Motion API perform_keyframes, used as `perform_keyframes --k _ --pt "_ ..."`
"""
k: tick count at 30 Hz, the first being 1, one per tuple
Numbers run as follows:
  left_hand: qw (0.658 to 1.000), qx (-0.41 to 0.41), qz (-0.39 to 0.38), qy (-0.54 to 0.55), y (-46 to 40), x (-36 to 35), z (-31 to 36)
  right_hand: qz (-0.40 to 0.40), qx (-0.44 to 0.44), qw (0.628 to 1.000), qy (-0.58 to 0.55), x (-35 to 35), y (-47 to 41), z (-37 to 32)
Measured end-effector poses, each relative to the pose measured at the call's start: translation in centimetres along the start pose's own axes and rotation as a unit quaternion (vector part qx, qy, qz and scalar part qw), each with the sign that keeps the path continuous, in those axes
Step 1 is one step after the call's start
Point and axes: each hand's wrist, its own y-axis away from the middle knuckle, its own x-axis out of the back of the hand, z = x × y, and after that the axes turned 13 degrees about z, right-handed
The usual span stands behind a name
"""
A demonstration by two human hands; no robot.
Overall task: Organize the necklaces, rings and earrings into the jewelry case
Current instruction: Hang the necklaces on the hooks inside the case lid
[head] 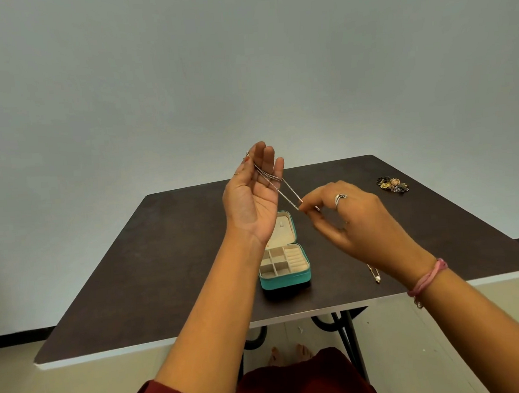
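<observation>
A silver beaded necklace [277, 186] is stretched in the air between my two hands, above the table. My left hand [253, 196] is raised palm up, its fingers hooked through the chain's loop. My right hand [350, 220] pinches the chain's other end between thumb and fingertips. Below them the teal jewelry case [285, 282] lies open on the table, its cream compartments and ring rolls empty as far as I can see. A thin gold necklace with a pearl [375, 274] lies to the right of the case, partly hidden by my right wrist.
A small heap of dark and gold earrings or rings [393, 184] sits at the far right of the dark brown table [153, 280]. Bare wall stands behind the table. My feet and the table's black legs show below its front edge.
</observation>
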Motion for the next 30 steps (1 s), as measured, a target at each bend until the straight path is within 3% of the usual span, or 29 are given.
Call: perform_keyframes --k 4,14,21,23,30 --pt "0.998 -0.020 -0.003 -0.052 0.2 -0.1 0.0 -0.012 -0.020 0.998 -0.051 -0.3 0.0 -0.1" --pt "0.967 -0.036 -0.054 -0.247 0.8 -0.1 -0.8 0.103 -0.219 0.959 -0.145 0.3 -0.4 -1.4" --pt "0.950 -0.014 -0.062 -0.305 1.3 -0.9 -1.5 0.000 -0.243 0.932 -0.268 0.6 -0.6 -0.8" --pt "0.950 -0.021 -0.056 -0.305 1.2 -1.1 -1.6 0.007 -0.279 0.901 -0.331 0.5 -0.6 -0.8" --pt "0.962 -0.046 -0.029 -0.268 1.0 -1.3 -1.6 0.085 -0.433 0.734 -0.517 0.4 -0.6 -0.6"
